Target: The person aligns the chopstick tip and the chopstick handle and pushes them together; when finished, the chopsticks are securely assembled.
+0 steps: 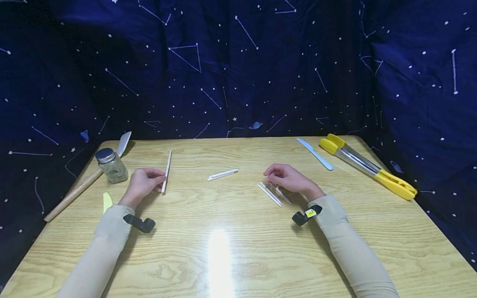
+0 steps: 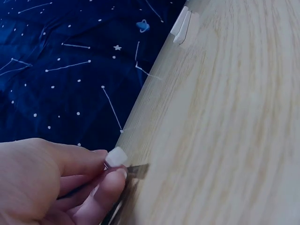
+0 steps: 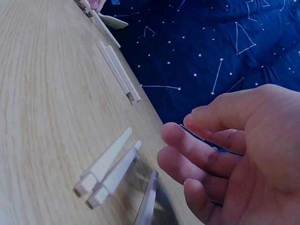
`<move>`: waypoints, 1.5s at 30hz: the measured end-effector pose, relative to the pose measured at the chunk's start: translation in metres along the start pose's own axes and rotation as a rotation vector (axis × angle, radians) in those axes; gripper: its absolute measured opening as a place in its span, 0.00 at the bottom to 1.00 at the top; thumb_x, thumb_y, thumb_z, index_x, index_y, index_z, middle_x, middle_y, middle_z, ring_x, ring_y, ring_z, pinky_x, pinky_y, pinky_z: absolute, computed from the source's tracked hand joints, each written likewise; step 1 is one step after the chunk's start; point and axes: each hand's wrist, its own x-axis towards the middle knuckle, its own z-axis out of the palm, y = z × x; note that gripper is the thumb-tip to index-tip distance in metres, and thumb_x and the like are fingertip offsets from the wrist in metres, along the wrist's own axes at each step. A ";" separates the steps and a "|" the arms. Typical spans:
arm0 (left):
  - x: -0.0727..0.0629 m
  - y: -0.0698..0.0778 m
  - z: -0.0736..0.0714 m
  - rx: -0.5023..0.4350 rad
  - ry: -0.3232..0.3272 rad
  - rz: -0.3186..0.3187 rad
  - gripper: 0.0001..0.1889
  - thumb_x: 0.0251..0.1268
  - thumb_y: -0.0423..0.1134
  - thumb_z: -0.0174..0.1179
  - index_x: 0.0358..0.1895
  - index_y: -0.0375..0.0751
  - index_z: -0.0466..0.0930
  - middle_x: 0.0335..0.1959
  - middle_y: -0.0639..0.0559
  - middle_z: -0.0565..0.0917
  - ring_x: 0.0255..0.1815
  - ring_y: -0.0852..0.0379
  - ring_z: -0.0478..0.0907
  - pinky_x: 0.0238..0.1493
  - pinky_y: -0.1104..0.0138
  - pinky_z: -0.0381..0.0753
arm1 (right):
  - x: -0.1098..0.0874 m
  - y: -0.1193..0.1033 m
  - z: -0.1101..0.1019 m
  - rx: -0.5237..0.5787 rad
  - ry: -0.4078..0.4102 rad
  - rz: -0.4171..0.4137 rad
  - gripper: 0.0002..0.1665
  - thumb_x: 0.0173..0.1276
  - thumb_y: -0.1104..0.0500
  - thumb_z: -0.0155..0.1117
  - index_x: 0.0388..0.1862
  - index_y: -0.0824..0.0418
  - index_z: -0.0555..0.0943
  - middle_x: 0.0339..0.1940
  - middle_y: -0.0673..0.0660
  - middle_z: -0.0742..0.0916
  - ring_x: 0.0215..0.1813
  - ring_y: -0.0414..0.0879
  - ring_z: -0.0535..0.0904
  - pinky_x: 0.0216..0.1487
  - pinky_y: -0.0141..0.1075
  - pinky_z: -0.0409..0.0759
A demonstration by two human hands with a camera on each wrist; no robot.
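My left hand [image 1: 143, 184] pinches a white chopstick [image 1: 168, 165] between thumb and fingers, low over the left side of the table; its squared end [image 2: 116, 157] shows in the left wrist view. My right hand [image 1: 288, 178] hovers with loosely bent fingers and nothing between them. Below it lie two white chopsticks [image 1: 269, 193] side by side, and another chopstick [image 3: 148, 197] is close beneath the fingers, apart from them. In the middle of the table lies a further pair of white chopsticks [image 1: 222, 174].
On the left stand a glass jar [image 1: 114, 167] with a dark lid, a wooden-handled spatula [image 1: 76, 192] and a yellow knife [image 1: 107, 201], partly hidden by the sleeve. On the right lie a blue knife [image 1: 314, 154] and yellow-ended tongs [image 1: 367, 165]. A starry cloth [image 1: 231, 82] hangs behind.
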 end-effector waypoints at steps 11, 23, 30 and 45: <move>0.001 -0.001 -0.005 0.069 0.015 -0.038 0.15 0.61 0.31 0.61 0.47 0.21 0.79 0.27 0.47 0.85 0.23 0.67 0.79 0.27 0.72 0.83 | 0.001 0.004 0.000 0.001 -0.002 0.009 0.14 0.73 0.66 0.51 0.52 0.73 0.73 0.36 0.66 0.83 0.36 0.48 0.78 0.40 0.32 0.80; 0.001 -0.005 -0.009 0.115 0.017 -0.019 0.14 0.60 0.31 0.62 0.45 0.23 0.80 0.28 0.47 0.85 0.24 0.66 0.78 0.26 0.73 0.82 | 0.003 0.008 0.003 -0.042 -0.016 -0.040 0.14 0.71 0.66 0.53 0.51 0.73 0.74 0.35 0.64 0.83 0.35 0.47 0.78 0.40 0.33 0.78; 0.000 -0.003 -0.009 0.156 0.036 -0.009 0.14 0.60 0.32 0.62 0.46 0.24 0.80 0.35 0.37 0.85 0.25 0.65 0.78 0.27 0.73 0.82 | 0.005 0.013 0.005 -0.064 -0.027 -0.016 0.13 0.69 0.66 0.56 0.51 0.70 0.76 0.34 0.62 0.84 0.34 0.48 0.77 0.37 0.30 0.76; -0.002 0.006 0.004 0.128 0.147 0.090 0.11 0.62 0.33 0.60 0.42 0.27 0.78 0.28 0.42 0.82 0.19 0.65 0.76 0.18 0.71 0.78 | 0.002 0.004 0.015 -0.230 0.003 -0.038 0.11 0.64 0.66 0.59 0.45 0.66 0.79 0.26 0.51 0.78 0.27 0.42 0.70 0.28 0.28 0.68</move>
